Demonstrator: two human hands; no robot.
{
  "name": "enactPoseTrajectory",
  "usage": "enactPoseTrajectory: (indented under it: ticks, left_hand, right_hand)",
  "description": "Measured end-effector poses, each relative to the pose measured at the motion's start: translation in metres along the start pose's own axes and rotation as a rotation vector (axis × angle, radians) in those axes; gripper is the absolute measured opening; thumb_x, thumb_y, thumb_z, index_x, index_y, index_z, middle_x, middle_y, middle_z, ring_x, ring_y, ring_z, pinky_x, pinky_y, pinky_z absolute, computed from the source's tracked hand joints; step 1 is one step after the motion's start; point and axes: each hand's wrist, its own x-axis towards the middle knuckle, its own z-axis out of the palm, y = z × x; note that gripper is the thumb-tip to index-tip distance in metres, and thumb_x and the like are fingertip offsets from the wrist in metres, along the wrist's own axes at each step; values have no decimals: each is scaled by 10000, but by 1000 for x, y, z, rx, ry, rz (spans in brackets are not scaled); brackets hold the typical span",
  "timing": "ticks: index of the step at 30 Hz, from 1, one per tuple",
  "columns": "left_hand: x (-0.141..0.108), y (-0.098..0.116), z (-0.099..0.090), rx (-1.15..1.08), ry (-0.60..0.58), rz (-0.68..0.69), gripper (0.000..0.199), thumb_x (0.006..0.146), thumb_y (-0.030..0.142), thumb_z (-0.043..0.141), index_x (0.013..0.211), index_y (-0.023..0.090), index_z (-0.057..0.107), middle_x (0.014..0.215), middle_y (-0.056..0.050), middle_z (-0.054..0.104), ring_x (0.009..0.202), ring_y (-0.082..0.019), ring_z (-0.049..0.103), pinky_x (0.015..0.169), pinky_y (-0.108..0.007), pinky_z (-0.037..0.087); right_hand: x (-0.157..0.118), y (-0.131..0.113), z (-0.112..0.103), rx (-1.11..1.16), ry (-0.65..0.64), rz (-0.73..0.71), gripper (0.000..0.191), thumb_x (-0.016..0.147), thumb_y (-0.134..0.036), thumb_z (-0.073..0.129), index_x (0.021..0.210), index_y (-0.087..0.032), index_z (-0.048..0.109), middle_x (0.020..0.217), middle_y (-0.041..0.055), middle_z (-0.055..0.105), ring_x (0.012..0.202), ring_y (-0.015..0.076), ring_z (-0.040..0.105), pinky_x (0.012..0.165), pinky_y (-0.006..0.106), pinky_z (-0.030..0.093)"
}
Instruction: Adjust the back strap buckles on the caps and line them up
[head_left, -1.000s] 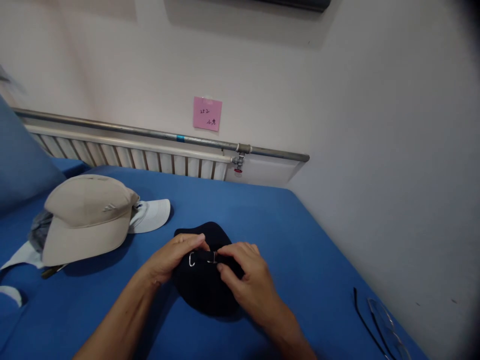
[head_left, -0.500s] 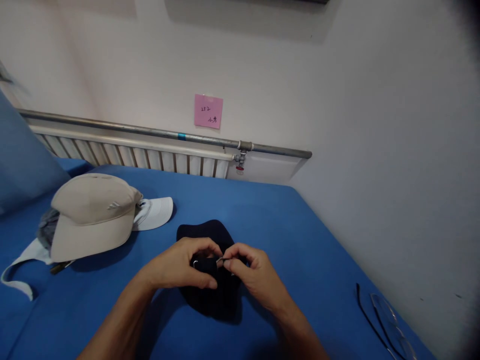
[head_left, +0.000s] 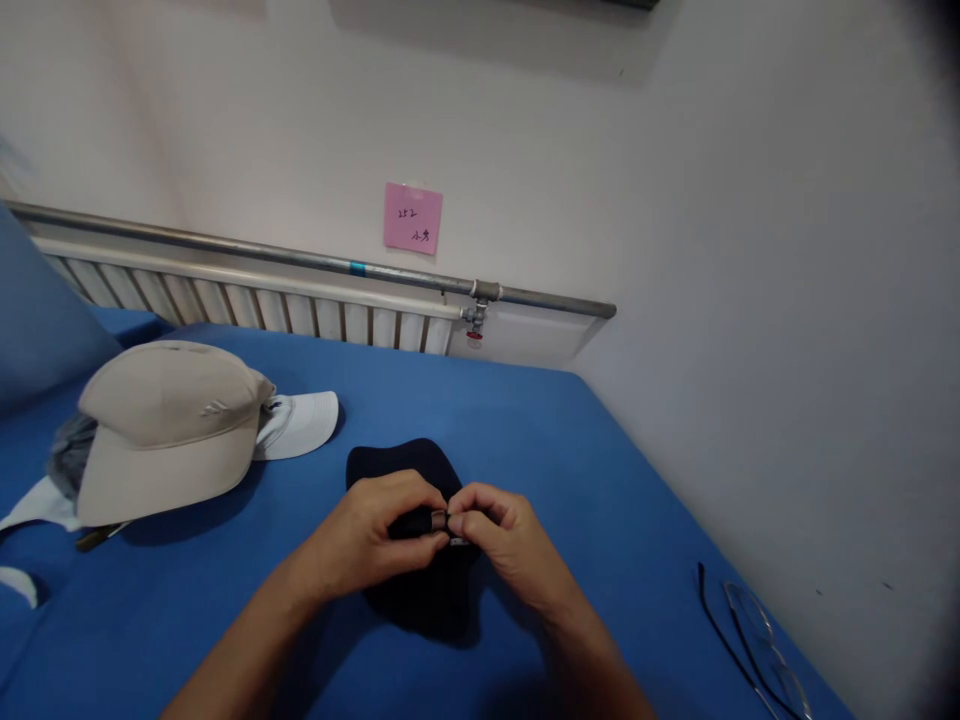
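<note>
A dark navy cap (head_left: pixel 420 605) lies on the blue surface under both hands, its brim toward the far left. My left hand (head_left: pixel 382 525) pinches the cap's back strap between thumb and fingers, close to a small metal buckle (head_left: pixel 439 520). Close against it, my right hand (head_left: pixel 499 530) has its thumb and forefinger pressed together at the strap's end by the buckle. The fingertips of the two hands nearly meet and cover much of the strap.
A beige cap (head_left: pixel 169 430) rests at the left over a white cap (head_left: pixel 304 425) and something grey. Eyeglasses (head_left: pixel 750 640) lie near the right edge of the blue surface (head_left: pixel 570 480). Behind are a radiator (head_left: pixel 300 310), a pipe with a valve (head_left: pixel 476 312) and a pink note (head_left: pixel 412 218).
My left thumb has moved up and right, closing on the strap near the buckle. My right fingers stay pinched there. The view has shifted slightly to the right.
</note>
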Motion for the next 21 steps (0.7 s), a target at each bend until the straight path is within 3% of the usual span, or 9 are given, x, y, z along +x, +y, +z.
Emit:
enactPoseTrajectory:
  ticks: [13, 21]
  left_hand:
    - [0, -5, -4, -42, -52, -8, 142, 872, 302, 660, 963, 203, 703, 824, -16, 695, 748, -141, 638, 681, -225, 460]
    - [0, -3, -7, -52, -70, -42, 108, 857, 290, 670, 907, 207, 714, 791, -6, 705, 710, -142, 637, 659, -226, 452]
  right_hand:
    - [0, 0, 3, -1, 46, 1, 99, 714, -228, 565, 644, -188, 622, 640, -24, 563, 629, 119, 476, 632, 256, 377]
    - [2, 1, 0, 6, -5, -4, 108, 679, -181, 515, 607, -191, 595, 593, -39, 503, 590, 112, 436, 613, 248, 368]
